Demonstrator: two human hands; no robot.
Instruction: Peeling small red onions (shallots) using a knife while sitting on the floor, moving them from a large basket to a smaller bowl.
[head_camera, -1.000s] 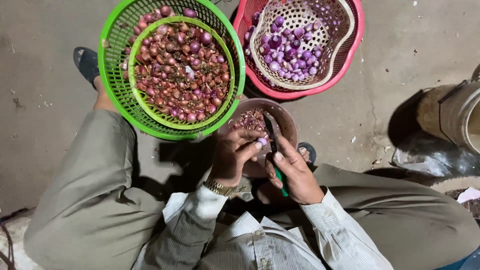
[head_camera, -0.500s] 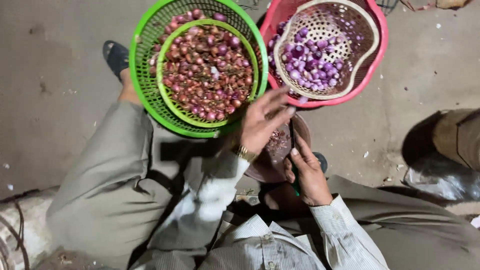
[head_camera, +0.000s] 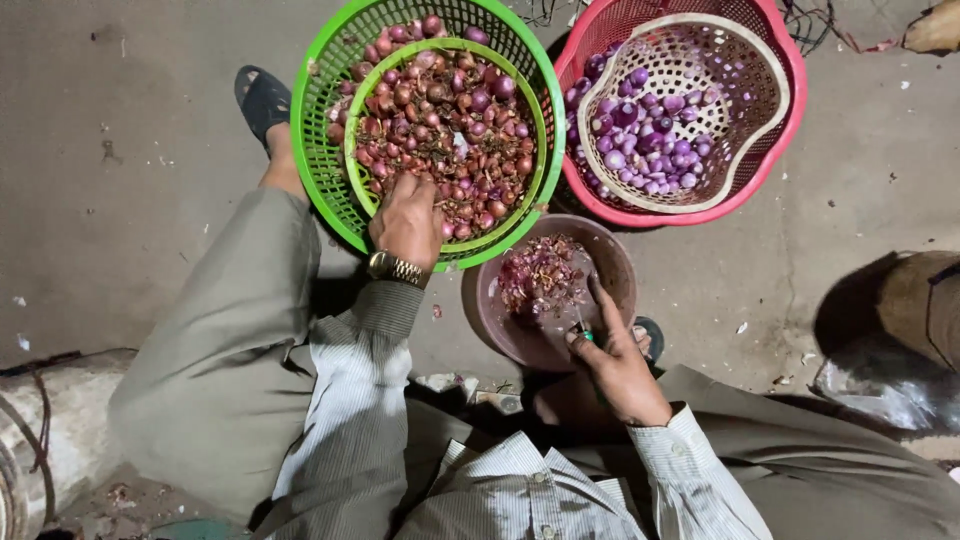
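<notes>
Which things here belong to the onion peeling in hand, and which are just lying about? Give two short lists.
In use:
- left hand reaching into the green basket of unpeeled shallots
- right hand with a green-handled knife
- brown bowl of peelings
- red basket with peeled shallots

Lying about:
- plastic bag
- scraps on the floor

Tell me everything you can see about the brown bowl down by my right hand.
The brown bowl is round and looks like smooth plastic, standing upright on the concrete floor below the green basket and the pink basket. A heap of reddish-purple onion peelings lies inside, leaving much of the bottom bare. The right hand rests over its near rim, one finger reaching in, holding a green-handled knife. The green basket's rim overlaps its upper left edge.
</notes>
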